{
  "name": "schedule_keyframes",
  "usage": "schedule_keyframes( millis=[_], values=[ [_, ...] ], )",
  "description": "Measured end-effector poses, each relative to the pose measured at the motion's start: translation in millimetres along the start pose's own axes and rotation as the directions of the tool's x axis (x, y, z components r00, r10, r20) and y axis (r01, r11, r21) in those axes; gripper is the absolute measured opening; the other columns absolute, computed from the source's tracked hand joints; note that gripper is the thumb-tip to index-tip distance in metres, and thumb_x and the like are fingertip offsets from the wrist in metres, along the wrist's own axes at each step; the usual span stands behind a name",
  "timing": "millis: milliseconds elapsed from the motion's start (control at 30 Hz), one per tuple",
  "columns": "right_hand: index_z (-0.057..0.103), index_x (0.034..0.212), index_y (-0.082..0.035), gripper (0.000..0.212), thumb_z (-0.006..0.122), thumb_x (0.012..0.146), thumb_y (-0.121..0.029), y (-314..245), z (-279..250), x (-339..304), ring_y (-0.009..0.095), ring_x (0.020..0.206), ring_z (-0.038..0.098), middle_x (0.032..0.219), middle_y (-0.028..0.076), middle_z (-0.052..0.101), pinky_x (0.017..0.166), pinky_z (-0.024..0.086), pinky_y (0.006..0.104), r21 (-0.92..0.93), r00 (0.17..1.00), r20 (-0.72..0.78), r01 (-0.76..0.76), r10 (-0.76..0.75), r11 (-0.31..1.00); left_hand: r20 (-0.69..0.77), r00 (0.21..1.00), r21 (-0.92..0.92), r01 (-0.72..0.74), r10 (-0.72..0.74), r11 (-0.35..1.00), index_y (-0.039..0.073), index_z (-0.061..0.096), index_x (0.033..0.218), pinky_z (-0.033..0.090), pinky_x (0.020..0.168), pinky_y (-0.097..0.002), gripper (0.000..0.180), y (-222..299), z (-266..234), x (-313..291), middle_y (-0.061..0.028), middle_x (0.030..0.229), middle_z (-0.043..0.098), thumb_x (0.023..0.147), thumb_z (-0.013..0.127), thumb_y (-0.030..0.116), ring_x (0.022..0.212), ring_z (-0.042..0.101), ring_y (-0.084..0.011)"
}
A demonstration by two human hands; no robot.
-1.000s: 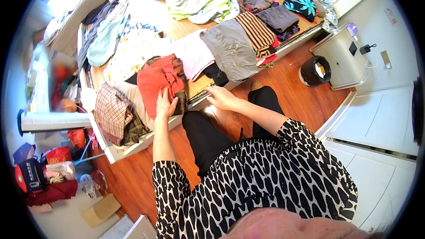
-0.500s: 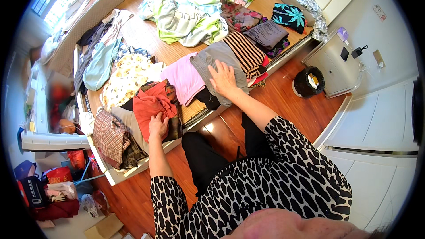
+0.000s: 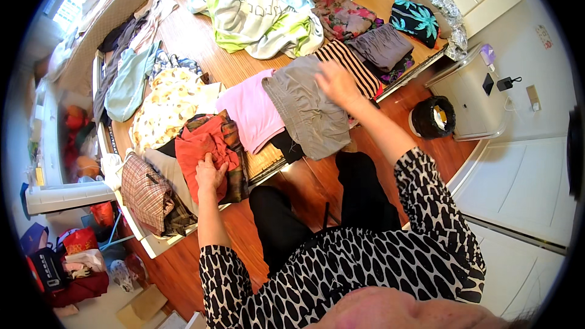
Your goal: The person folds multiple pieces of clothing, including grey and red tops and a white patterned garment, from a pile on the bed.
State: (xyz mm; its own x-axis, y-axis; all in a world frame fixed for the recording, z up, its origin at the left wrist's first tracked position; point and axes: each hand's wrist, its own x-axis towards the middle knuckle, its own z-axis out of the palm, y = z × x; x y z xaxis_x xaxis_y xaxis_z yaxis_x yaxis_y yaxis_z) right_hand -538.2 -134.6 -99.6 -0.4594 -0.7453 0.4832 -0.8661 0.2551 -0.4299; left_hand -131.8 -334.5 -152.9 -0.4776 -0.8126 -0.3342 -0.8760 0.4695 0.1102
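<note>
My left hand (image 3: 210, 175) is down on a crumpled red garment (image 3: 204, 141), its fingers curled into the cloth. That garment lies on dark plaid cloth (image 3: 236, 173) near the bed's front edge. To the right, my right hand (image 3: 337, 83) is over the upper part of grey elastic-waisted shorts (image 3: 304, 106), fingers apart and slightly blurred; whether it touches them I cannot tell. The shorts lie spread, their lower end hanging over the edge. Between my hands is a folded pink garment (image 3: 248, 106). A black-and-tan striped garment (image 3: 347, 64) lies just beyond my right hand.
Folded plaid clothes (image 3: 145, 187) sit at the bed's left corner. A large pale green-white pile (image 3: 259, 21) lies farther back. Right of the bed stand a black-lined bin (image 3: 434, 117) and a white cabinet (image 3: 472, 94). Bags (image 3: 79, 240) crowd the floor at lower left.
The grey shorts have spread out and come toward me, now over the bed's edge. My right hand has moved right and up; my left stays on the red garment. The view has shifted slightly.
</note>
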Motion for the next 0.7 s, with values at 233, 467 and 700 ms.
schedule_keyframes(
  millis=[233,467,700],
  values=[
    [0.055,0.119,-0.007,0.04,0.062,0.081,-0.015,153.2,-14.5,70.5,0.038,0.1,0.058,0.111,0.02,0.056,0.085,0.049,0.0452,-0.346,0.927,-0.013,-0.356,0.374,0.868,-0.082,0.997,0.016,-0.005,0.006,1.0,0.008,0.046,0.117,0.047,0.084,-0.0474,0.057,4.5,5.1,13.2,-0.0218,0.106,0.056,0.072,0.077,0.025,0.101,0.054,-0.0399],
    [0.042,0.138,-0.023,0.065,0.064,0.077,-0.011,210.0,15.9,108.5,0.042,0.108,0.056,0.136,0.024,0.041,0.09,0.047,0.0472,-0.539,0.889,0.154,-0.289,0.43,0.791,-0.137,0.99,0.035,0.02,-0.015,0.999,0.004,0.045,0.115,0.045,0.084,-0.0459,0.057,7.3,10.2,8.9,-0.0227,0.102,0.055,0.07,0.077,0.018,0.099,0.054,-0.0408],
    [0.047,0.135,-0.029,0.059,0.058,0.08,-0.008,247.4,54.1,124.6,0.037,0.11,0.057,0.143,0.016,0.037,0.09,0.047,0.0452,-0.638,0.77,0.288,-0.29,0.57,0.714,-0.115,0.993,0.048,-0.01,0.015,0.999,-0.001,0.044,0.117,0.043,0.086,-0.0452,0.06,6.1,8.7,11.9,-0.0246,0.102,0.054,0.069,0.076,0.017,0.099,0.052,-0.0414]
  ],
)
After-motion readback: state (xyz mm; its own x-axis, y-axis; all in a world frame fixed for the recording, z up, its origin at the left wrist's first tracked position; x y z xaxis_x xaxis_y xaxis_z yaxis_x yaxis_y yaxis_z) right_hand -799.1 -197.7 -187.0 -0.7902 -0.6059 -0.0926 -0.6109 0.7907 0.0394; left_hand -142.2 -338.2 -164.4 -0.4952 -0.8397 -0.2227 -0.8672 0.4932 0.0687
